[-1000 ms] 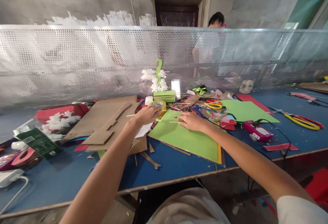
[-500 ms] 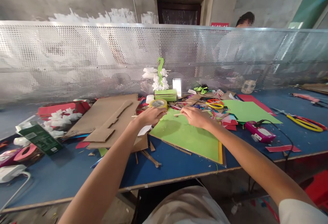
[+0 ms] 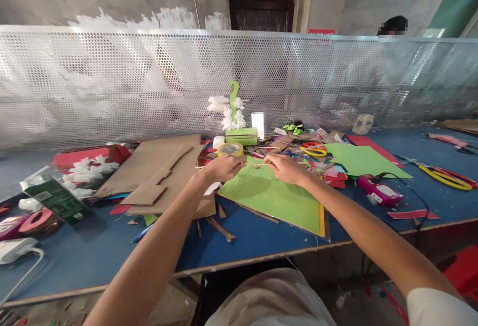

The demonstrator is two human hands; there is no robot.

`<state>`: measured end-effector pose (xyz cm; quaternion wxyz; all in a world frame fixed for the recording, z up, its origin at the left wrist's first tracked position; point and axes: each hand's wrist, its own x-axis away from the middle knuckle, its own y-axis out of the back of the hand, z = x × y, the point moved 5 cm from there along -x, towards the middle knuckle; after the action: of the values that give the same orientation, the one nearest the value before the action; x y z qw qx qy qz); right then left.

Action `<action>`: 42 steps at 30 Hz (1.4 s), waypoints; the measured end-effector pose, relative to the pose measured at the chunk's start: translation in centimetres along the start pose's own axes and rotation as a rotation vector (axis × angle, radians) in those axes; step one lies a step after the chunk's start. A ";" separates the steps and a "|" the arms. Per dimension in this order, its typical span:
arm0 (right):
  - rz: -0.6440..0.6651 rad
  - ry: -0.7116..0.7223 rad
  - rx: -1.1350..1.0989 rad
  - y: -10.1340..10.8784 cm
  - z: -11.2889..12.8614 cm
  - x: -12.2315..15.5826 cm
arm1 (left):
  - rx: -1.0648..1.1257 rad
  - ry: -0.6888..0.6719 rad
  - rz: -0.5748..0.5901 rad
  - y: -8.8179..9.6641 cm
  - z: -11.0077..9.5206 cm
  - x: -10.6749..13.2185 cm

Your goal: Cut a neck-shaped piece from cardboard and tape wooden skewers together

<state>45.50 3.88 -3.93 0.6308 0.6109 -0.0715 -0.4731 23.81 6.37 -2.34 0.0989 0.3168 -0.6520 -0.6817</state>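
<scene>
Over a light green sheet (image 3: 261, 194) of paper, my left hand (image 3: 226, 167) and my right hand (image 3: 283, 167) are close together, fingers pinched. A thin pale stick (image 3: 255, 164) shows in the gap between them. Pale stick ends also poke out past the outer side of each hand; whether this is one stick or two, I cannot tell. The fingertips are partly hidden by the backs of the hands. Just behind my left hand lies a roll of yellow tape (image 3: 230, 149). Beyond it stands a green hook-shaped piece (image 3: 234, 99) with white crumpled paper flowers.
Cardboard pieces (image 3: 149, 176) lie on the left, near a dark green box (image 3: 56, 199). To the right are a purple device (image 3: 380, 190) with a cable and yellow-red scissors (image 3: 444, 174). A perforated metal screen (image 3: 149, 87) runs behind; a person (image 3: 392, 27) is beyond it.
My hands stay nearly in place, with the stick ends now nearly in line in the gap. Behind the screen, the person has moved to the right.
</scene>
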 end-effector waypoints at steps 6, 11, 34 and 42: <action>0.005 -0.007 0.004 0.3 0.2 0.0 | 0.005 0.020 0.015 0.1 -0.2 0.0; 0.012 -0.014 0.007 0.3 0.2 0.1 | 0.005 0.022 0.013 -0.2 0.1 0.0; 0.010 -0.020 0.006 0.3 0.0 0.1 | -0.004 0.013 0.032 -0.4 0.2 -0.1; 0.000 -0.016 -0.010 0.6 0.2 0.1 | 0.001 0.020 0.041 -0.5 0.1 -0.1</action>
<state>45.72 3.56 -3.38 0.6332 0.6041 -0.0743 -0.4781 23.97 6.57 -2.76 0.1192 0.3100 -0.6579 -0.6759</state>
